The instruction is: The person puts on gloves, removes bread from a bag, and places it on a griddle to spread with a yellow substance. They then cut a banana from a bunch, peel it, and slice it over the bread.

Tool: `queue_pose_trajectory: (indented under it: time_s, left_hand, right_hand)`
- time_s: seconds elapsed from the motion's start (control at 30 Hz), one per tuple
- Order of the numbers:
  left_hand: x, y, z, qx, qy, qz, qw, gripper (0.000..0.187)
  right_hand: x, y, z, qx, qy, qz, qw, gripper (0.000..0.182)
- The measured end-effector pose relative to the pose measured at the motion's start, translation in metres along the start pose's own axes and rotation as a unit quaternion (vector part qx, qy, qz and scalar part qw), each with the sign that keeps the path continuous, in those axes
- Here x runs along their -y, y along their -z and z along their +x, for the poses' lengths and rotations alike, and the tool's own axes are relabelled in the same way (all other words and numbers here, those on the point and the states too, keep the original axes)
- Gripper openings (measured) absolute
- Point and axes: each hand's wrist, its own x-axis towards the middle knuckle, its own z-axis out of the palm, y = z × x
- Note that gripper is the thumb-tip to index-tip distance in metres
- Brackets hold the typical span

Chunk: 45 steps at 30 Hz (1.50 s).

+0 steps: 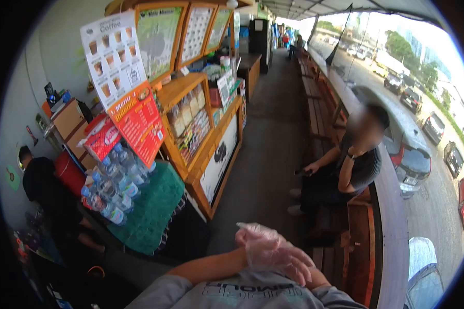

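Both of my hands are in clear plastic gloves, crossed close together in front of my grey shirt at the bottom centre. My left hand (292,261) points to the right with its fingers somewhat apart and holds nothing visible. Against its wrist and back lies my right hand (258,237), its fingers curled; what they hold, if anything, is hidden in the folds of thin plastic. Part of the right forearm is hidden behind the left hand.
Water bottles (113,190) stand on a green-covered table (152,211) at left, beneath menu boards (116,67). Beyond is a wooden display counter (188,123). A person (363,154) sits on the right-hand bench; another (49,190) bends at far left. A walkway (265,118) runs between.
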Motion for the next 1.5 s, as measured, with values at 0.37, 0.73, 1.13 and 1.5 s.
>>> queue_pose_trajectory:
  time_s: [0.37,0.73,1.13,1.5]
  left_hand:
    - [-0.023,-0.018,-0.020,-0.134,0.164,0.000,0.977,0.112]
    - [-0.028,-0.022,-0.045,-0.266,0.245,0.054,0.931,0.118]
    - [-0.014,0.026,-0.074,-0.084,0.087,-0.034,0.992,0.118]
    - [-0.054,-0.059,0.040,-0.393,0.336,0.286,0.807,0.084]
  right_hand:
    - [0.005,0.000,-0.011,-0.013,-0.017,0.103,0.994,0.042]
    - [0.006,0.008,0.000,0.072,-0.032,0.125,0.989,0.036]
    - [0.010,0.006,0.002,0.070,-0.045,0.115,0.990,0.031]
    - [-0.048,0.076,0.036,-0.020,-0.020,0.175,0.984,0.028]
